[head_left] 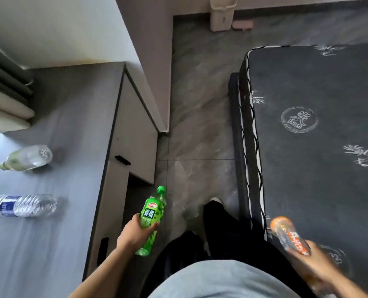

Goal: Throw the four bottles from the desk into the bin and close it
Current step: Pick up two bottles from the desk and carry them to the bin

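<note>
A green bottle (152,220) with a green cap and a label in white characters is held at 6 o'clock, cap toward 12. An orange-capped bottle (289,235), blurred, is held at 4 o'clock. On the grey desk (71,125) at 9 o'clock lie two on their sides: a clear water bottle (20,205) with a blue label, and beyond it a clear bottle (27,158) with a pale cap. The cream bin (221,15) stands at 12 o'clock; its lid cannot be judged

Left grip (135,231) and right grip (308,261) each closed, forearms extended forward.
</note>
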Demonstrator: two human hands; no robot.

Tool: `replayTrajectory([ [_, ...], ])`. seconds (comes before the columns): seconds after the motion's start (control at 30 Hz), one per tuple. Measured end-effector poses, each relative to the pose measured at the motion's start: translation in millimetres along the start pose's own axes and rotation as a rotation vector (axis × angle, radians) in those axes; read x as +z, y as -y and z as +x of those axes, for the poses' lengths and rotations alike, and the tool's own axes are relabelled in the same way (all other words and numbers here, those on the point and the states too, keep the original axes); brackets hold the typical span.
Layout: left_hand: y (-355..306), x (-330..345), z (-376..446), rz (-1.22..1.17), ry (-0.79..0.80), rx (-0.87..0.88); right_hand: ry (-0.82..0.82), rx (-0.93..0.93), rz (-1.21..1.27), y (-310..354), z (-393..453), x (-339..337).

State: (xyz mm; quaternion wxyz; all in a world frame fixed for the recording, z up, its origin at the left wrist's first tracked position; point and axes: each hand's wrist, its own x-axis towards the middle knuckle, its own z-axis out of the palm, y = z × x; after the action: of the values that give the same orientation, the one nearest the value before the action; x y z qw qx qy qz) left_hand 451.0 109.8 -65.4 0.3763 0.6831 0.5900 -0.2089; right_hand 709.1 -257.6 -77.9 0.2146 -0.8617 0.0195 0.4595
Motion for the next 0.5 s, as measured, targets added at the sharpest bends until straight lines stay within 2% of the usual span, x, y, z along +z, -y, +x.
replayTrajectory([
  [0.2, -53, 3, 28, -0.011, -0.008, -0.035, 0.006, -0.031, 0.014, 64, 59, -47],
  [0.3, -67, -1, 37, -0.016, -0.003, -0.066, -0.053, -0.08, 0.063, 103, 85, -64],
  [0.5, -90, -29, 73, -0.044, -0.006, -0.16, -0.031, -0.043, 0.03, 172, 129, -90],
])
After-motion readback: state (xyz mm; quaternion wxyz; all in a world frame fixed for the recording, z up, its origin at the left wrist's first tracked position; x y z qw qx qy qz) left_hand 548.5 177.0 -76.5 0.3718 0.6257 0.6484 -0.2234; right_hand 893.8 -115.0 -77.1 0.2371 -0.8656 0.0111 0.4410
